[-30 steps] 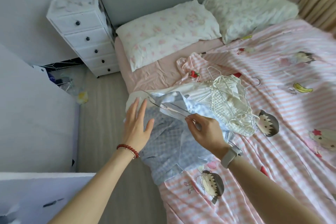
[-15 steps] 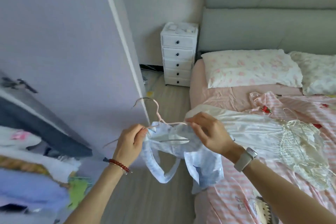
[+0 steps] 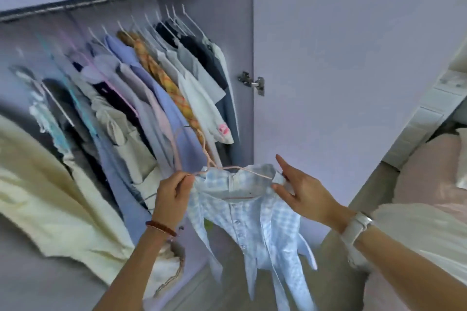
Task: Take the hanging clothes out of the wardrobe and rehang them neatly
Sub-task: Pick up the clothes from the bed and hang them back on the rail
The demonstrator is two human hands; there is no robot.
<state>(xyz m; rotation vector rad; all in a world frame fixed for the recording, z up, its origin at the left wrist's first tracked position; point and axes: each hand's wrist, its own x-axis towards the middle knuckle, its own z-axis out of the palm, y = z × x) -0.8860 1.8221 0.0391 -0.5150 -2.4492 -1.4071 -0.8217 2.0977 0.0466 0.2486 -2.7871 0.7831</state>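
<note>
- Pinching one shoulder end of a pink hanger [image 3: 228, 171], the left hand [image 3: 170, 197] has its thumb and fingers curled in tight on the wire and the cloth beside it.
- At the other end, the right hand [image 3: 303, 195] has the blue checked shirt [image 3: 255, 219] between thumb and fingers at the collar edge; its forefinger sticks up straight and free, and the grip looks loose.
- That shirt is on the hanger, held out in front of the open wardrobe [image 3: 242, 33], below the rail and not hung on it. Its button placket faces the camera, and the sleeves and hem drop toward the floor.
- The hanger's hook curves up and left from between the two hands, touching nothing that can be made out.
- A red bead bracelet [image 3: 161, 227] sits on the left wrist, a pale watch [image 3: 356, 228] on the right.
- Behind the hands, the rail [image 3: 88, 4] carries a packed row of hanging clothes [image 3: 141, 88]: white, grey, dark, lilac, and one orange plaid piece [image 3: 164, 76] near the middle.
- A cream garment [image 3: 50, 197] hangs large at the left, nearest the camera.
- The wardrobe door [image 3: 341, 70] stands open to the right, with a metal hinge [image 3: 252, 82] on its inner edge.
- A bed [image 3: 429, 171] shows at the far right edge, with white drawers [image 3: 429, 113] beside it.
</note>
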